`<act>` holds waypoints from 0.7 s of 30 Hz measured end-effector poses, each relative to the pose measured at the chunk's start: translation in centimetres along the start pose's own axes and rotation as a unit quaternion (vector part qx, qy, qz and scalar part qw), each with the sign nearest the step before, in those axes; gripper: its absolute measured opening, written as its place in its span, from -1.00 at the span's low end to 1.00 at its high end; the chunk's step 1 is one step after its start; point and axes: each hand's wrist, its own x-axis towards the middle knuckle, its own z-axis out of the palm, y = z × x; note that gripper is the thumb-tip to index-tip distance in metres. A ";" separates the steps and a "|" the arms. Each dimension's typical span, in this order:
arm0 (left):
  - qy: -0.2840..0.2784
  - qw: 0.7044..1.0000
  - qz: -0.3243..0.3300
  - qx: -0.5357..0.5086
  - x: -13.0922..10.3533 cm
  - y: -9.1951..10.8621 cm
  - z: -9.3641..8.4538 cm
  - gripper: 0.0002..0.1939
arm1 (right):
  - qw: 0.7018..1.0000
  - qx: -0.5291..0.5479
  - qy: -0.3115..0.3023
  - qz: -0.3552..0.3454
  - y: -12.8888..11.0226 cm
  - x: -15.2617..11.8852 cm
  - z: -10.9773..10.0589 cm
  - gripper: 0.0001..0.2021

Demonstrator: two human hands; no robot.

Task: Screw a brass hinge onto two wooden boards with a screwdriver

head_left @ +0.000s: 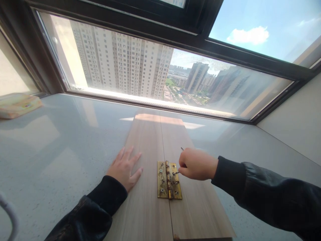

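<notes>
Two pale wooden boards (pixel 147 144) lie side by side, a thin seam between them. Across the seam sits a worn brass hinge (pixel 162 180) with screws in several of its holes. My left hand (pixel 125 167) rests on the left board with its fingers spread, holding nothing. To the right of the hinge, my right hand (pixel 194 164) is closed around a thin dark metal tool (pixel 177 173), which looks like an L-shaped key. One end of it reaches a hole in the hinge's right leaf; the other end sticks up above the fist.
The boards lie on a white speckled sill (pixel 75 160) below a dark-framed window (pixel 175 107). A soft-coloured pack (pixel 18 104) sits at the far left. At the lower left edge is a curved white object (pixel 10 214).
</notes>
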 end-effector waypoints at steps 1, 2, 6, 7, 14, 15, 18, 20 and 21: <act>0.000 1.000 0.001 0.002 0.0 0.1 0.0 -0.49 | 0.996 -0.078 0.040 -0.034 -0.4 -0.3 -0.1 -0.75; 0.002 1.000 0.001 0.004 -0.1 0.2 0.0 -0.49 | 0.986 -0.139 0.061 -0.068 -0.7 -0.6 -0.1 -0.75; 0.023 1.000 -0.006 0.012 -0.1 0.3 0.0 -0.50 | 0.947 -0.244 0.051 -0.201 -0.5 -1.8 0.8 -0.75; 0.019 1.000 -0.005 0.009 -0.1 0.3 0.0 -0.50 | 0.941 -0.251 0.056 -0.220 -0.3 -2.1 1.2 -0.74; -0.021 1.000 -0.003 0.002 0.1 -0.1 -0.3 -0.48 | 0.996 -0.038 0.084 0.022 -0.3 -2.0 1.5 -0.76; -0.027 1.000 -0.002 0.002 0.1 -0.1 -0.3 -0.48 | 0.998 0.023 0.040 0.049 -0.2 -1.6 1.3 -0.78; -0.033 0.999 -0.004 0.007 0.2 0.0 -0.5 -0.47 | 0.951 0.221 -0.175 0.127 0.7 -0.2 0.6 -0.79; -0.033 0.999 -0.007 0.009 0.2 0.1 -0.6 -0.47 | 0.928 0.254 -0.229 0.148 1.2 0.6 0.3 -0.78; -0.033 0.999 -0.008 0.008 0.2 0.2 -0.6 -0.47 | 0.928 0.252 -0.229 0.148 1.3 0.8 0.1 -0.78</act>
